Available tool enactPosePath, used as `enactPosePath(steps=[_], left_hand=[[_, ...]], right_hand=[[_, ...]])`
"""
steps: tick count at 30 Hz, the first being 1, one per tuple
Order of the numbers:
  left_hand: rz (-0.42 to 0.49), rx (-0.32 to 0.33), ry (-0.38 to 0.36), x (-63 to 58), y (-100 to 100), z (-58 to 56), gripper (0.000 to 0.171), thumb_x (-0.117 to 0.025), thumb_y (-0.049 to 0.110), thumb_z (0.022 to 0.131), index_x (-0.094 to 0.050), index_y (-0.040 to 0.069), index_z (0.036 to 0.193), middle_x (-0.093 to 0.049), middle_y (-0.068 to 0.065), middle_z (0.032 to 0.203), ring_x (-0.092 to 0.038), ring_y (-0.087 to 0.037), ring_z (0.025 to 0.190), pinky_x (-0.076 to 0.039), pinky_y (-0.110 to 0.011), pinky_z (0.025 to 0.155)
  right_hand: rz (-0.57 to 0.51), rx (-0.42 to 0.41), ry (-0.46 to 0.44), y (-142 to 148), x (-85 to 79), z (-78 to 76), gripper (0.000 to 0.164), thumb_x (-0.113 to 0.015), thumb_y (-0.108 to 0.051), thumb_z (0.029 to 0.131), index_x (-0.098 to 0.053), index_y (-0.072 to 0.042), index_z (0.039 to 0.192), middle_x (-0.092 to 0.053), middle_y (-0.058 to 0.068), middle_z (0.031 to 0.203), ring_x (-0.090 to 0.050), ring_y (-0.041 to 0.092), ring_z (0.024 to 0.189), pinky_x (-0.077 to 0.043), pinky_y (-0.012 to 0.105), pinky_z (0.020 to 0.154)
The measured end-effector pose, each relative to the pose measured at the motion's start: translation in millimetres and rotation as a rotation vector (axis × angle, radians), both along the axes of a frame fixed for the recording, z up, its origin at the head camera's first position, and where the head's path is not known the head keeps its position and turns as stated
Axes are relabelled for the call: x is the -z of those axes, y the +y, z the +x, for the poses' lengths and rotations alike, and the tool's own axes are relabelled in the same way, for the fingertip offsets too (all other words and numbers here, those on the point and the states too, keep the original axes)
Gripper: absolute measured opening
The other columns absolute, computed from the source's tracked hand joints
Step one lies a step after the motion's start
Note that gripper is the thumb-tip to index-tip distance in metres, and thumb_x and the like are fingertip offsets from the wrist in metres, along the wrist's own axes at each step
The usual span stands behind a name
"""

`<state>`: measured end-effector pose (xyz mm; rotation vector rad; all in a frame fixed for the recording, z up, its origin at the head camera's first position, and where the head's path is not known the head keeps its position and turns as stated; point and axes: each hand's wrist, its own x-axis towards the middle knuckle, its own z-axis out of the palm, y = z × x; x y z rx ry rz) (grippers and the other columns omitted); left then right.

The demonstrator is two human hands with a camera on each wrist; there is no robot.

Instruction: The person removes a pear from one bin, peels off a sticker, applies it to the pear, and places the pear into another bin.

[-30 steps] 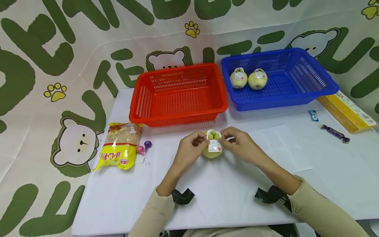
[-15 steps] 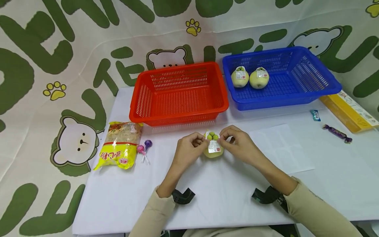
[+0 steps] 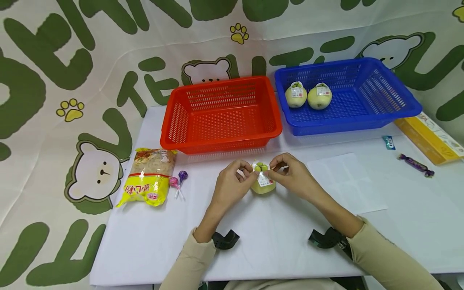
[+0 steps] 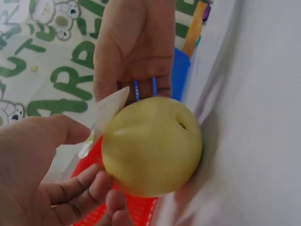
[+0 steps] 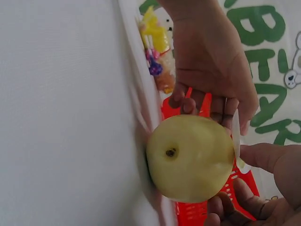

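Note:
A round pale-yellow pear (image 3: 263, 187) stands on the white table before me. On its upper side is a white paper label (image 3: 265, 178) with printed text, and green shapes show at its top. My left hand (image 3: 232, 183) holds the pear from the left, its thumb at the label and fingers curled along the fruit's side. From the right, my right hand (image 3: 291, 175) does the same. In the right wrist view, the label (image 5: 236, 136) stands edge-on against the pear (image 5: 193, 160), partly lifted from the skin. In the left wrist view, the pear (image 4: 153, 148) shows its dimpled end.
Behind the hands stands a red basket (image 3: 221, 147). To its right, a blue basket (image 3: 344, 128) holds two labelled pears (image 3: 308, 96). A noodle-like bag (image 3: 148, 177) and two lollipops (image 3: 178, 180) lie left; a paper sheet (image 3: 346, 181), wrapped candies (image 3: 415, 165) and a yellow box (image 3: 429, 139) right.
Both thumbs have shifted slightly inward and down over the label, covering more of it. The pear has stayed nearly in place, and the view has moved slightly.

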<state>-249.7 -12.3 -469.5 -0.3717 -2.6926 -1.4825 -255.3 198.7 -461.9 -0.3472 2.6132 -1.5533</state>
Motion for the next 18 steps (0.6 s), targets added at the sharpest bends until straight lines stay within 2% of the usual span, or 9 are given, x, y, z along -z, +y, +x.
enactPosePath(steps=[4,7,10,14,18], left_hand=[[-0.027,0.035,-0.025,3.2,1.4,0.5,0.035,-0.072,0.037,0.091,-0.063,0.016,0.118,-0.06,-0.001,0.11,-0.061,-0.012,0.071,-0.052,-0.029,0.064],[-0.03,0.067,-0.047,5.2,1.3,0.0,0.044,-0.07,0.041,0.092,-0.06,0.018,0.129,-0.058,0.001,0.121,-0.063,-0.012,0.072,-0.054,-0.028,0.064],[0.016,0.092,-0.097,6.2,-0.2,-0.9,0.045,-0.07,0.04,0.093,-0.059,0.019,0.131,-0.058,0.002,0.125,-0.065,-0.015,0.069,-0.055,-0.03,0.059],[0.091,0.117,-0.167,6.5,-2.8,-2.2,0.045,-0.072,0.037,0.092,-0.058,0.019,0.131,-0.057,0.003,0.128,-0.066,-0.022,0.061,-0.055,-0.035,0.053],[0.111,0.121,-0.187,7.2,-2.9,-2.6,0.045,-0.072,0.035,0.092,-0.058,0.018,0.132,-0.056,0.001,0.13,-0.067,-0.025,0.061,-0.056,-0.035,0.053]], right_hand=[[0.021,-0.017,-0.045,0.8,2.3,-0.8,0.041,-0.075,-0.034,0.091,-0.063,-0.005,0.117,-0.062,0.008,0.114,-0.063,0.023,0.099,-0.053,0.04,0.086],[0.057,-0.043,-0.073,1.9,2.8,-1.8,0.05,-0.072,-0.041,0.092,-0.062,-0.006,0.126,-0.063,0.011,0.123,-0.065,0.027,0.104,-0.055,0.044,0.088],[0.087,-0.058,-0.08,3.8,2.4,-2.1,0.053,-0.07,-0.042,0.093,-0.062,-0.007,0.132,-0.062,0.013,0.131,-0.066,0.031,0.106,-0.056,0.046,0.086],[0.078,-0.085,-0.064,5.7,2.0,-2.2,0.049,-0.068,-0.034,0.096,-0.062,-0.004,0.135,-0.06,0.013,0.135,-0.066,0.031,0.108,-0.056,0.045,0.087],[0.037,-0.113,-0.06,6.7,4.0,-1.7,0.046,-0.066,-0.03,0.098,-0.062,-0.004,0.135,-0.059,0.011,0.136,-0.064,0.028,0.111,-0.055,0.042,0.091]])
